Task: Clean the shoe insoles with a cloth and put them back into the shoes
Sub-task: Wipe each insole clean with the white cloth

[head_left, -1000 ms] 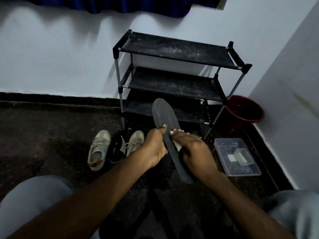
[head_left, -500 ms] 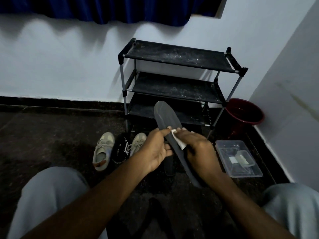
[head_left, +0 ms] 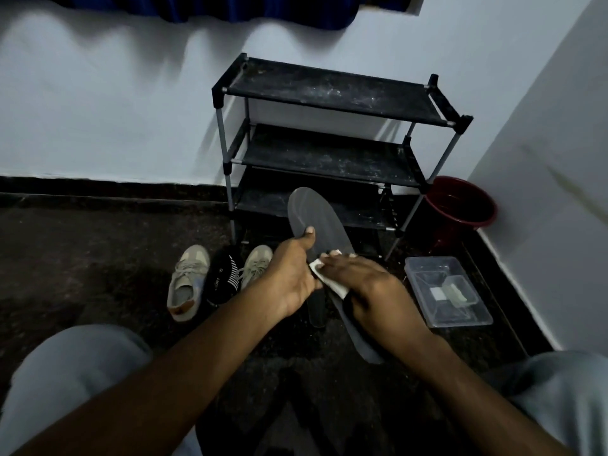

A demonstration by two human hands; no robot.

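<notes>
A long dark grey insole (head_left: 316,215) is held up in front of me, toe end pointing away. My left hand (head_left: 292,274) grips its left edge, thumb on the upper face. My right hand (head_left: 371,287) presses a white cloth (head_left: 329,278) against the insole's middle, fingers curled round the cloth and the insole's edge. Two beige sneakers (head_left: 186,284) (head_left: 256,261) stand on the floor to the left, with dark striped socks (head_left: 223,278) between them. A second dark insole (head_left: 316,307) lies on the floor under my hands, mostly hidden.
A black three-tier shoe rack (head_left: 329,93) stands against the wall ahead. A dark red bucket (head_left: 460,209) sits in the right corner. A clear plastic box (head_left: 447,291) lies on the floor at the right. My knees frame the bottom corners.
My right hand with the cloth has slid a little down the insole toward me. The view has tilted slightly, shifting the rack lower in the frame.
</notes>
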